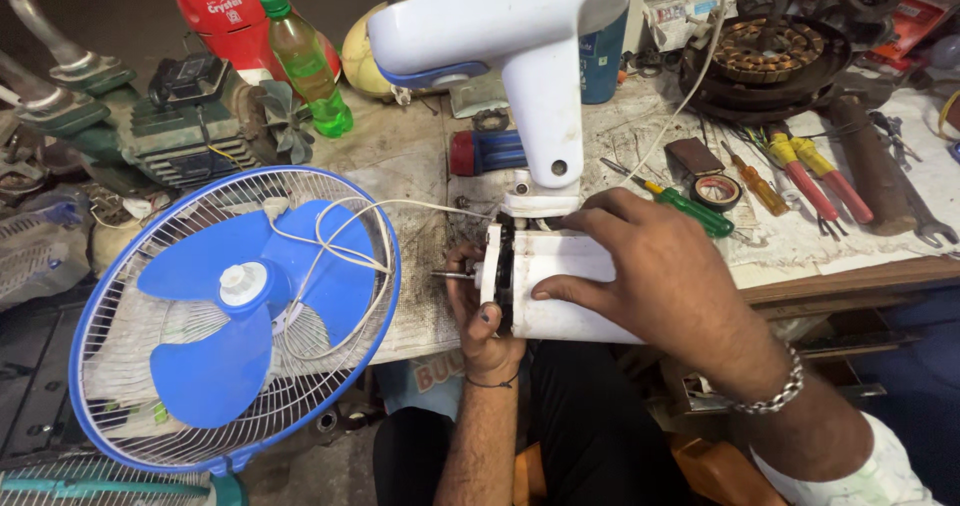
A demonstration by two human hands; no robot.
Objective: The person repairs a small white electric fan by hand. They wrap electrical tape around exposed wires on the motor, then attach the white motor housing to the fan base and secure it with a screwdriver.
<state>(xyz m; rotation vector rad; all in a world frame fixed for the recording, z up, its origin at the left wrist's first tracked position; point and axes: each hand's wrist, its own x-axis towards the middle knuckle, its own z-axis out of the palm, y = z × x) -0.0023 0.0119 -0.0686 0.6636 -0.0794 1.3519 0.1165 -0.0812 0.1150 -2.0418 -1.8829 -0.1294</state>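
At the worktop [860, 236] edge, the white fan motor housing [560, 286] is being gripped by the right hand [640, 266] from above, while the left hand [480, 316] fingers are being clamped around its black front end.

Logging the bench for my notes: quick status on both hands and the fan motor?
Left hand grips the motor's front end by the shaft. Right hand clamps over the white motor housing. Fan blade and guard lie left; cord trails across them.

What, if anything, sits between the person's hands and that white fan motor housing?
Nothing visible: the right hand lies directly on the white cylindrical plastic motor housing, and the left hand grips its black front end from below, beside the metal shaft.
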